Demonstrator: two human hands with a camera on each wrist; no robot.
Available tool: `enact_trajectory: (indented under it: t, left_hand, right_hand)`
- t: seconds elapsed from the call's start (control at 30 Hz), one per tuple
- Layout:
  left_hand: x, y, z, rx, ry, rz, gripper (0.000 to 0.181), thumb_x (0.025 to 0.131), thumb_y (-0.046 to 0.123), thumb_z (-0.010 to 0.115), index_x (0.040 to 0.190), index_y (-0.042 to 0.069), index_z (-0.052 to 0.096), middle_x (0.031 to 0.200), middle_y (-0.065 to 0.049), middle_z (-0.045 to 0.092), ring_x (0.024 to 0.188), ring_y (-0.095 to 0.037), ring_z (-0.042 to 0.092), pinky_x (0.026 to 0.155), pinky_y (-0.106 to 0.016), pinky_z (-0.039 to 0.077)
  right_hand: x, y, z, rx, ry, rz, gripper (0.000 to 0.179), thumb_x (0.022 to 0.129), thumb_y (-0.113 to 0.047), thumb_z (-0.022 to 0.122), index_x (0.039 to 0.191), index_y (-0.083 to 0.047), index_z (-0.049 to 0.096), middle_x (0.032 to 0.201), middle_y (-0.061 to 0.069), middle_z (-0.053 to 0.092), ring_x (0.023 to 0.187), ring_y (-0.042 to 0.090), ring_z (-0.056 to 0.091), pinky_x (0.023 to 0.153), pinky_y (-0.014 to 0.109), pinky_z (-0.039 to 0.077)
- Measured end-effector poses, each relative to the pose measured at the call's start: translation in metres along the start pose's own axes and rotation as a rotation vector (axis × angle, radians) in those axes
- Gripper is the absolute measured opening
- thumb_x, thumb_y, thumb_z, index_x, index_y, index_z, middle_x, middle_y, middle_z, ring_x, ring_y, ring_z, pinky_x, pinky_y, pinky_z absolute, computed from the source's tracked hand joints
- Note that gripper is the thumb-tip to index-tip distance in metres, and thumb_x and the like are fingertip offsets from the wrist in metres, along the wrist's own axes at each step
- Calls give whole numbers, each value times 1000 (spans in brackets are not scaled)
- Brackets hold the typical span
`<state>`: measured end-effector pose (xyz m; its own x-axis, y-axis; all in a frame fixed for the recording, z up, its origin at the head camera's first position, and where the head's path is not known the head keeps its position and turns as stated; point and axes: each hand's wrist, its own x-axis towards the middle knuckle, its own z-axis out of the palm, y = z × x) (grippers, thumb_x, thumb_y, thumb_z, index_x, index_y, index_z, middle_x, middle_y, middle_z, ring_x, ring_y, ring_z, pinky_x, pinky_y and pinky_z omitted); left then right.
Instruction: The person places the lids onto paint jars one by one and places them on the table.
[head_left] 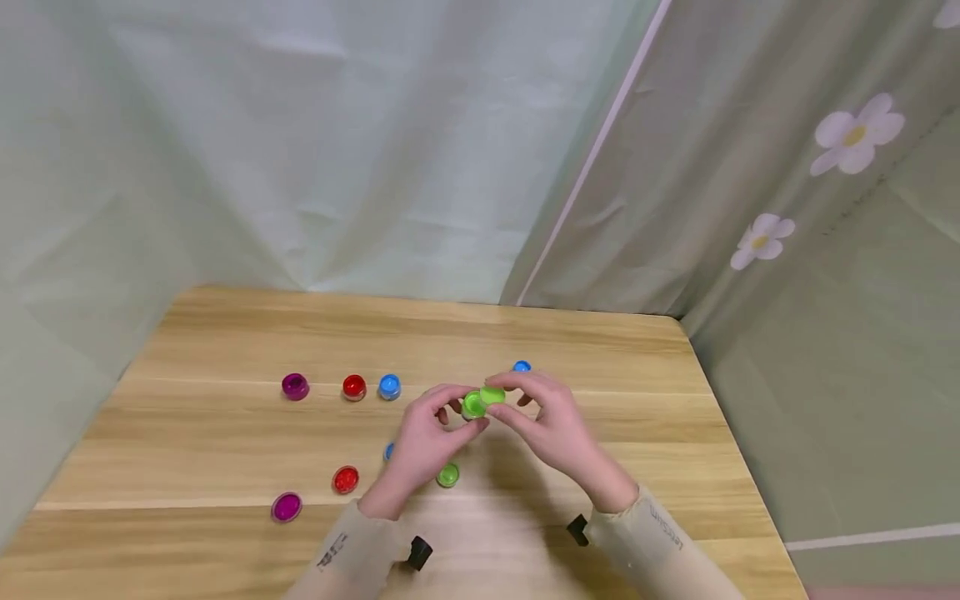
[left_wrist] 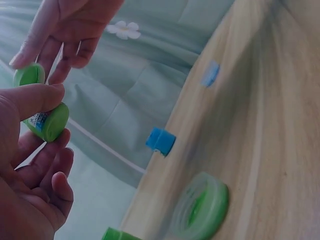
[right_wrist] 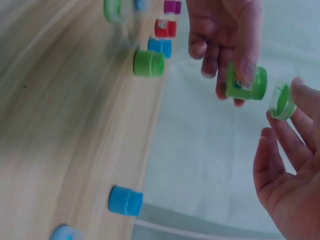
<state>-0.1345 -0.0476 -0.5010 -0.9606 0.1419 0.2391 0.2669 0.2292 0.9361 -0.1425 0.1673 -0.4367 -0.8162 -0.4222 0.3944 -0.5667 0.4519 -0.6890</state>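
Note:
My left hand (head_left: 422,437) holds a small green paint pot (head_left: 472,407) between thumb and fingers, raised above the table. My right hand (head_left: 553,429) pinches a round green lid (head_left: 492,395) by its rim. In the right wrist view a narrow gap separates the lid (right_wrist: 283,102) from the mouth of the pot (right_wrist: 244,82). Below the left hand a second green lid (head_left: 447,475) lies on the table. Another green pot (right_wrist: 148,63) stands on the table in the right wrist view; the hands hide it in the head view.
On the wooden table (head_left: 637,367) stand open purple (head_left: 295,386), red (head_left: 354,387) and blue (head_left: 389,387) pots. Nearer lie a purple lid (head_left: 287,507), a red lid (head_left: 346,480) and a half-hidden blue lid (head_left: 388,451). Another blue pot (head_left: 522,366) is beyond my right hand. Curtains surround the table.

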Motion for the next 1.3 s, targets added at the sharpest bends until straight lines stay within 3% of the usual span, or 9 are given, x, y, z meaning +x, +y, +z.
enact_trajectory:
  t: [0.23, 0.6, 0.87, 1.07, 1.17, 1.3]
  left_hand:
    - [-1, 5, -9, -8, 9, -7, 33, 88, 26, 92, 119, 29, 81, 110, 13, 72, 98, -18, 62, 78, -32, 48]
    - [0, 8, -9, 1, -32, -8, 34, 89, 25, 91, 121, 28, 81, 113, 14, 72, 98, -16, 61, 80, -32, 48]
    - [2, 7, -10, -11, -91, -12, 33, 91, 24, 90, 123, 24, 81, 112, 13, 72, 99, -23, 61, 80, -32, 49]
    - [4, 5, -12, -39, -146, -23, 31, 91, 23, 89, 121, 27, 82, 115, 14, 71, 99, -19, 64, 89, -39, 53]
    - [3, 2, -13, -54, -161, -33, 33, 90, 24, 90, 122, 27, 82, 114, 14, 71, 101, -17, 64, 93, -44, 54]
    - [2, 2, -12, -69, -167, -25, 34, 88, 24, 92, 121, 24, 83, 108, 11, 71, 100, -18, 63, 92, -50, 55]
  right_hand:
    - [10, -8, 7, -81, -27, -114, 36, 91, -17, 87, 126, -16, 77, 129, -7, 75, 112, 18, 63, 85, 39, 56]
    - [8, -4, 9, -149, -75, -127, 38, 96, -16, 83, 133, -12, 74, 127, -7, 74, 117, 16, 60, 96, 36, 52]
    - [13, -6, 3, -279, -168, -278, 35, 96, -11, 81, 131, -13, 75, 131, -3, 73, 123, 21, 60, 106, 38, 47]
    - [18, -9, -4, -314, -240, -312, 36, 96, -2, 78, 130, -15, 76, 131, -5, 74, 123, 20, 61, 107, 35, 48]
    - [18, -10, -5, -372, -244, -330, 35, 94, -6, 82, 127, -15, 76, 127, -5, 74, 121, 20, 61, 106, 34, 49]
    - [15, -11, -6, -483, -209, -341, 33, 89, -25, 90, 116, -13, 76, 115, -4, 74, 112, 20, 60, 98, 34, 51]
